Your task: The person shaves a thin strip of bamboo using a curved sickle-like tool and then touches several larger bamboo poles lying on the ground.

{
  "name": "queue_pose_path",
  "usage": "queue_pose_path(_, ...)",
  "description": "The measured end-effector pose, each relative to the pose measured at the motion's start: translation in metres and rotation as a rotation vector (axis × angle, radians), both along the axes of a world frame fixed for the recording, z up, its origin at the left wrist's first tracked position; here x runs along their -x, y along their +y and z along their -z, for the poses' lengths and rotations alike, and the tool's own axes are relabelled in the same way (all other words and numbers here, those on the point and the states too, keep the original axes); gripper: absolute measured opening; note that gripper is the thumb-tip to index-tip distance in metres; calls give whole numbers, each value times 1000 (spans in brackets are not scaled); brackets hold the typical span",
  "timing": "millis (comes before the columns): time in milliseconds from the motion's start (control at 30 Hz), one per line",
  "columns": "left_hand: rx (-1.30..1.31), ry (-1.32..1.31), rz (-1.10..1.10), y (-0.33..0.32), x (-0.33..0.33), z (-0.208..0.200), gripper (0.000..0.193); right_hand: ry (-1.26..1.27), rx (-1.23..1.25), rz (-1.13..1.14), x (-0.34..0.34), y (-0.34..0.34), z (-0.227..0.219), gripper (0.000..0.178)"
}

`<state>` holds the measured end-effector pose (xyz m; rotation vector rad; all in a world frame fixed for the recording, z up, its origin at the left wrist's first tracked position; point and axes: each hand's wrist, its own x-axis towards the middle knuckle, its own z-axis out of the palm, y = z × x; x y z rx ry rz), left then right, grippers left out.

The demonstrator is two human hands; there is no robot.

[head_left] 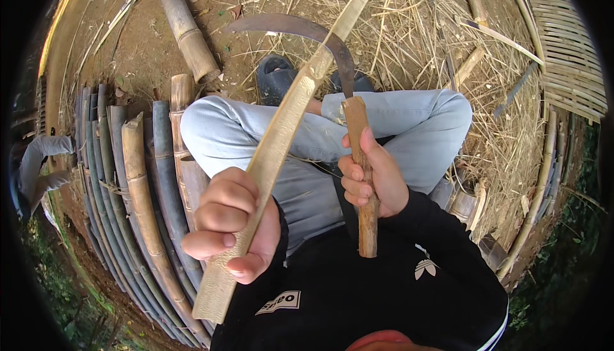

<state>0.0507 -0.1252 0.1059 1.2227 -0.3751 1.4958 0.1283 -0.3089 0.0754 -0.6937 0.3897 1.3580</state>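
My left hand (233, 226) is closed around a long split piece of bamboo (276, 140), pale on the face that shows. The strip slants up and to the right, narrowing to a tip above my knees. In my right hand (377, 181) is the wooden handle of a sickle (342, 63), gripped with the thumb along the upper part. Its dark curved blade arcs to the left and crosses the strip near a notch in its upper half. Whether the edge touches the bamboo I cannot tell.
Bamboo poles (137, 172) lie side by side at my left. A thick bamboo piece (185, 31) rests on the dirt ahead. Straw and shavings (403, 31) litter the ground near a woven bamboo panel (566, 37) at far right. Another person's leg (41, 165) shows at far left.
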Motion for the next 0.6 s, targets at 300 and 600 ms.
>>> queue_pose_path(300,5,25,11,13,-2,2,35,477,-343,79,-18,-24,2,48)
queue_pose_path(600,3,32,20,12,1,6,35,-107,145,71,-27,18,-9,43)
